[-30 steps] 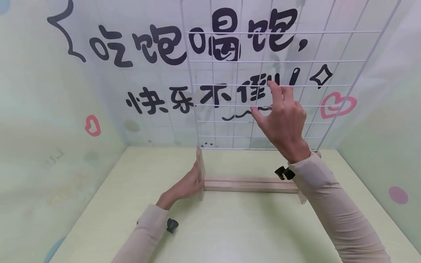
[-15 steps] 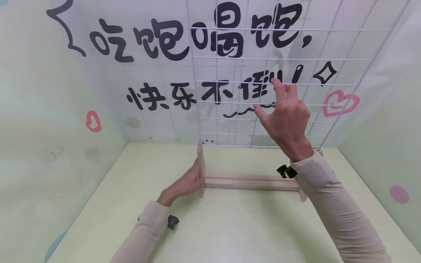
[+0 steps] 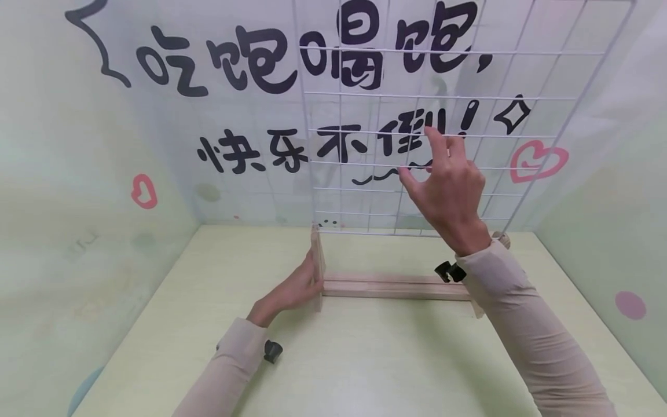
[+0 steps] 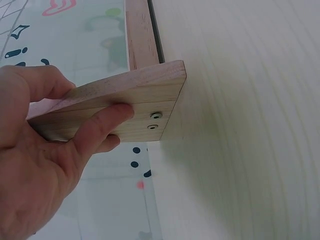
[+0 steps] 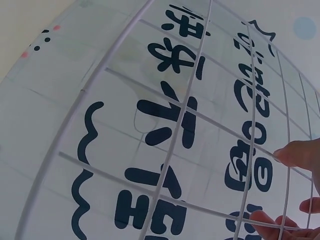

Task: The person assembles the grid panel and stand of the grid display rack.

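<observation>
Upright on its stand rises a white wire grid panel [image 3: 354, 94], leaning a little. My right hand [image 3: 453, 188] grips its wires near the lower middle, thumb and fingers curled. In the right wrist view, fingertips [image 5: 292, 152] poke in at the right edge among the wires. The panel's foot sits at a wooden stand: two end boards joined by a crossbar [image 3: 396, 291]. My left hand [image 3: 294, 286] holds the left end board [image 4: 150, 95], thumb on its outer face beside two metal screw heads [image 4: 156, 115]. My right forearm partly hides the right end board [image 3: 477, 310].
The stand is on a pale tabletop [image 3: 375, 359]. Behind it is a whitish wall [image 3: 250, 205] with large black writing and pink hearts. Side walls [image 3: 62, 243] close in the table left and right.
The view shifts slightly. Against the wall writing, the wire grid panel and my right hand have come down a little. My left hand keeps its hold on the end board.
</observation>
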### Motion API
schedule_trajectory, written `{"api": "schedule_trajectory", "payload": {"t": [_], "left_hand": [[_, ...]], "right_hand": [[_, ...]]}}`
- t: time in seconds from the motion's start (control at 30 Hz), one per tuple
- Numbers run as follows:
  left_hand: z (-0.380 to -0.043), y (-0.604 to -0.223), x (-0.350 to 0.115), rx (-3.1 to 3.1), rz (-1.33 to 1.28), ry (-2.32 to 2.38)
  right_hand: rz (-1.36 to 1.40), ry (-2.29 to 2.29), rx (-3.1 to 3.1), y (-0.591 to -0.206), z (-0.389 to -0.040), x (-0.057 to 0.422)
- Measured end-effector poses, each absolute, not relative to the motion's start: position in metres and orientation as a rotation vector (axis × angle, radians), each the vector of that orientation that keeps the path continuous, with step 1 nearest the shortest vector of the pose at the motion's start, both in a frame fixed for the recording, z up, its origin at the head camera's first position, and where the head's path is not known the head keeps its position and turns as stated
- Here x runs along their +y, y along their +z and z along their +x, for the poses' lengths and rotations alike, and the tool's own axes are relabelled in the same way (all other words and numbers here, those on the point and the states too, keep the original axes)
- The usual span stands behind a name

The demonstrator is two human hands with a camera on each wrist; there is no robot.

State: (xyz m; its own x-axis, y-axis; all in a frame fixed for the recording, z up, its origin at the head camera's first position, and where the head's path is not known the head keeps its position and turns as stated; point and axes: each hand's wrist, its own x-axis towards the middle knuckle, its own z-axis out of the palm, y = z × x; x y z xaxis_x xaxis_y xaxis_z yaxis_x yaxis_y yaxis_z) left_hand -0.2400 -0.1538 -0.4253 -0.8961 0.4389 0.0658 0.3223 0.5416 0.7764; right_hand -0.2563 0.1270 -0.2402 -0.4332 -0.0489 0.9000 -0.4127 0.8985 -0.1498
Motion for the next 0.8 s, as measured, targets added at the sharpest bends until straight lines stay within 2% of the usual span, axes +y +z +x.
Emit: {"api": "schedule_trajectory", "payload": {"t": [0.8], "left_hand": [[-0.243,-0.429,-0.157,2.643,0.673,1.286]], "right_hand": [[0.343,0.407,-2.026,-0.26,-0.26,0.126]]}}
